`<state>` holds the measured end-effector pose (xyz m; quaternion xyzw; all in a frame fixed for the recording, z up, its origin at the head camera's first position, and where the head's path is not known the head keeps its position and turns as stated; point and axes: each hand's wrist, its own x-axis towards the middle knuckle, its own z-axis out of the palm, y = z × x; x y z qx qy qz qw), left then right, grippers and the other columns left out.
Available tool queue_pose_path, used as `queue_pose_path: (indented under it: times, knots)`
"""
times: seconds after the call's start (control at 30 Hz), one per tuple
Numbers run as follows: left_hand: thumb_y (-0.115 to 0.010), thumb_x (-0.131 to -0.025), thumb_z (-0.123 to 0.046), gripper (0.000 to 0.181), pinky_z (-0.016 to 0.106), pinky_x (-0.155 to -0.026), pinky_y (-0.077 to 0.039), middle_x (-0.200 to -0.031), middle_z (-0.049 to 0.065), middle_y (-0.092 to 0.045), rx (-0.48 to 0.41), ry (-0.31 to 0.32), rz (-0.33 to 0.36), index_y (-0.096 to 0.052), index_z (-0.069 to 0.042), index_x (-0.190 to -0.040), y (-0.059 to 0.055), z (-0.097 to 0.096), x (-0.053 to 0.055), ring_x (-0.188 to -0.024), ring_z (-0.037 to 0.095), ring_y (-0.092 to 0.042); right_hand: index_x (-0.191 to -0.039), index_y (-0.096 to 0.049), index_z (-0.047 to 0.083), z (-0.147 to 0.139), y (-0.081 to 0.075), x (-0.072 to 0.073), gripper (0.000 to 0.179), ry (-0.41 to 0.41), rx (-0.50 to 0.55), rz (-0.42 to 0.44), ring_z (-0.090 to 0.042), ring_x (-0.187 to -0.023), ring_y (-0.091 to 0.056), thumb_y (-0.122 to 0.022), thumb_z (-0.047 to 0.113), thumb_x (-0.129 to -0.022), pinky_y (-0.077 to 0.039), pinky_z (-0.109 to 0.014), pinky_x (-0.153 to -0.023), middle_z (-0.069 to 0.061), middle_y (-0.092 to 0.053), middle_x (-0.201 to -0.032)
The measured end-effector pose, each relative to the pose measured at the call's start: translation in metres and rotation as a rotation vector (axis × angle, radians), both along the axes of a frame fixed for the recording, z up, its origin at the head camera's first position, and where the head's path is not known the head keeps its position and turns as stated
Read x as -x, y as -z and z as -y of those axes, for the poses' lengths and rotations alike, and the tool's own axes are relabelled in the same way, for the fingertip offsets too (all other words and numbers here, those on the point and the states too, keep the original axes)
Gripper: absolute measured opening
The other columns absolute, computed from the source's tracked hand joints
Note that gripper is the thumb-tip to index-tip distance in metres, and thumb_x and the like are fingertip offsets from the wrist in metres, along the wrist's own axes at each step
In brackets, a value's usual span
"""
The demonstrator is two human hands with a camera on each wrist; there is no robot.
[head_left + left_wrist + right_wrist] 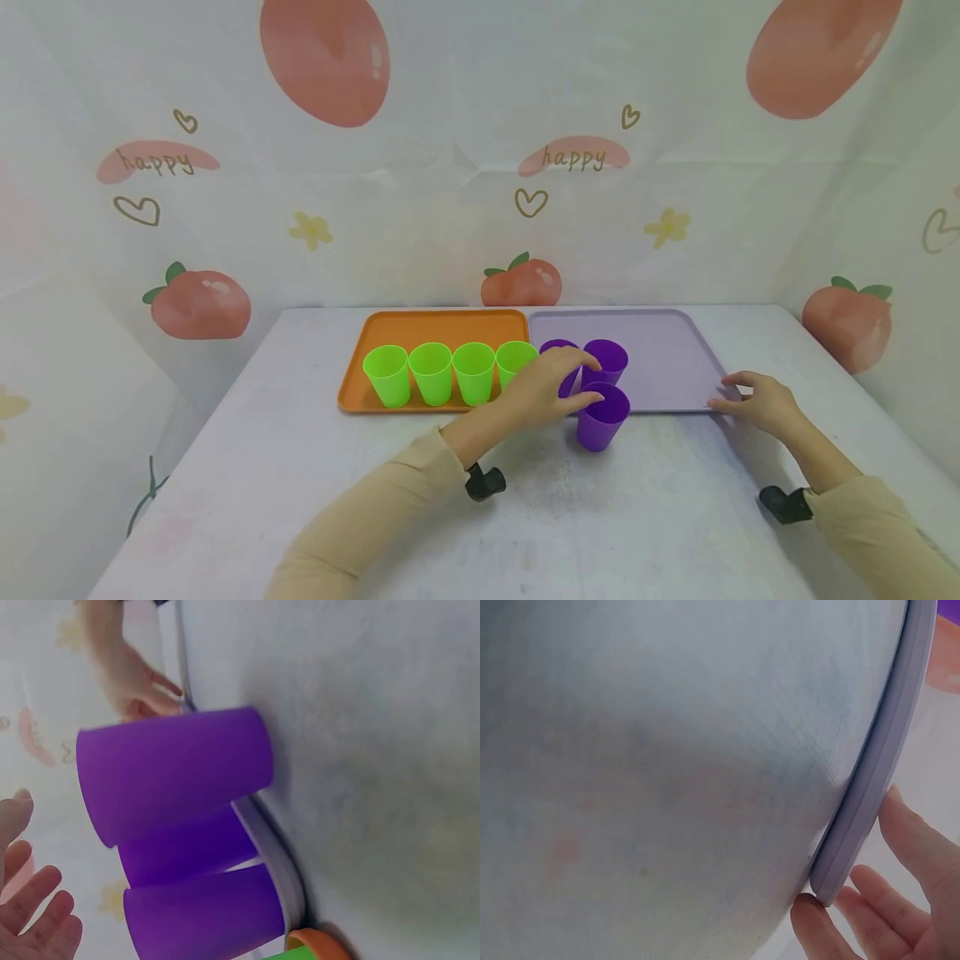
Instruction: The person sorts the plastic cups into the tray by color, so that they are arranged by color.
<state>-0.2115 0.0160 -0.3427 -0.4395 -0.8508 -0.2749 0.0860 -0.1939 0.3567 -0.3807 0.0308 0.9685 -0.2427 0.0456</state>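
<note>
My left hand reaches over the purple cups, thumb and fingers spread apart and holding nothing. Nearest to it, a purple cup stands upright at the front edge of the lavender tray. Behind that one, two more purple cups, one and another partly hidden by my hand, stand on the tray's left part. In the left wrist view the fingers are clear of the front cup. My right hand grips the tray's front right corner between thumb and fingers.
Left of the lavender tray, an orange tray lies against it. A row of several lime-green cups stands along its front half. Behind the white table hangs a printed cloth.
</note>
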Motion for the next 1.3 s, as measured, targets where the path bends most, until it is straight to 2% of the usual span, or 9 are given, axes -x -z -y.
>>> queue_pose_path:
  times: [0.17,0.33,0.6,0.9,1.1,1.3]
  knots:
    - [-0.067,-0.086,-0.03,0.037,0.023,-0.1,-0.046,-0.115,0.002,-0.064,0.024,0.016,0.024,-0.06,-0.009,-0.116,0.005,0.006,-0.01,-0.111,0.016,-0.057,-0.12,-0.047,-0.015,0.001,-0.001,0.001,0.067,0.005,0.006,0.011,-0.054,-0.105,-0.049,-0.07,0.034,-0.081,-0.051,-0.054,-0.08,-0.044,-0.039,-0.126]
    - [-0.069,-0.084,-0.028,0.038,0.023,-0.102,-0.046,-0.115,0.003,-0.063,-0.018,0.015,0.052,-0.06,-0.008,-0.115,0.01,0.011,-0.02,-0.114,0.016,-0.056,-0.121,-0.046,-0.014,0.0,-0.001,0.002,0.066,0.008,0.006,0.023,-0.053,-0.105,-0.048,-0.069,0.034,-0.082,-0.051,-0.054,-0.081,-0.043,-0.038,-0.126]
    - [-0.069,-0.084,-0.027,0.049,0.023,-0.105,-0.043,-0.124,0.005,-0.058,-0.053,-0.031,0.136,-0.052,-0.007,-0.125,0.022,0.009,-0.03,-0.121,0.016,-0.052,-0.122,-0.045,-0.015,-0.001,-0.001,0.002,0.067,0.004,0.01,0.03,-0.053,-0.105,-0.048,-0.068,0.034,-0.083,-0.051,-0.054,-0.081,-0.043,-0.038,-0.127]
    - [-0.068,-0.084,-0.032,0.057,0.024,-0.108,-0.041,-0.134,0.003,-0.05,-0.061,-0.105,0.206,-0.044,-0.011,-0.132,0.033,0.001,-0.036,-0.127,0.014,-0.047,-0.122,-0.046,-0.015,0.001,0.0,0.002,0.066,0.002,0.004,0.022,-0.054,-0.106,-0.048,-0.068,0.034,-0.083,-0.05,-0.056,-0.081,-0.043,-0.038,-0.127]
    - [-0.068,-0.084,-0.033,0.059,0.022,-0.104,-0.043,-0.134,0.002,-0.05,-0.083,-0.139,0.248,-0.044,-0.012,-0.133,0.033,-0.005,-0.035,-0.124,0.013,-0.049,-0.121,-0.046,-0.014,0.0,0.0,0.002,0.065,0.001,0.0,0.019,-0.054,-0.106,-0.048,-0.068,0.033,-0.083,-0.05,-0.056,-0.082,-0.043,-0.038,-0.127]
    - [-0.07,-0.082,-0.033,0.061,0.021,-0.102,-0.045,-0.132,0.004,-0.052,-0.103,-0.146,0.289,-0.045,-0.012,-0.133,0.031,-0.01,-0.031,-0.122,0.015,-0.05,-0.12,-0.047,-0.015,-0.001,0.002,0.001,0.065,-0.001,-0.005,0.008,-0.054,-0.105,-0.048,-0.068,0.034,-0.083,-0.05,-0.055,-0.08,-0.044,-0.039,-0.126]
